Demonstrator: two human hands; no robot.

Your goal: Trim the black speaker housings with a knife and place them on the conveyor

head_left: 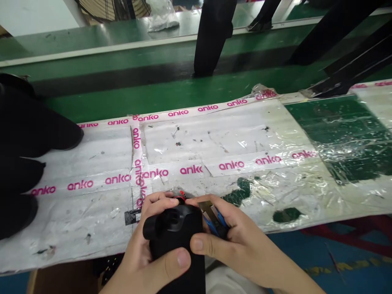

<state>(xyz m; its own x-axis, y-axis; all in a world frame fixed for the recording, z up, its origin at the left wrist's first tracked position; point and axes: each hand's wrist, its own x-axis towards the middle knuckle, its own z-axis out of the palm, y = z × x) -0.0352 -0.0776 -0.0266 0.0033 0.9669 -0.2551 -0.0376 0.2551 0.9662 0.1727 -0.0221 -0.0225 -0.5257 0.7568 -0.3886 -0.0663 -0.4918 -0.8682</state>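
The only container in sight is one clear plastic bag (162, 16) lying on the far side of the green belt (122, 94); what it holds cannot be made out. Near the bottom edge, the left hand (143, 249) is wrapped around one black housing (176, 237), fingers curled over its far end and thumb pressed flat on its face. The housing's long axis runs straight away from the person, rounded end pointing at the taped plastic sheet (245, 134), above whose near edge it is held. A single red wire (182, 195) shows at that far end. The right hand (241, 245) is closed around one pair of blue-handled cutters (214, 218) (blade aimed up and left, towards the wire), its thumb resting against the housing's side. One small black label (132, 217) lies on the sheet just beside the left hand. At the left edge are black pieces (27, 134), three rounded ends showing.
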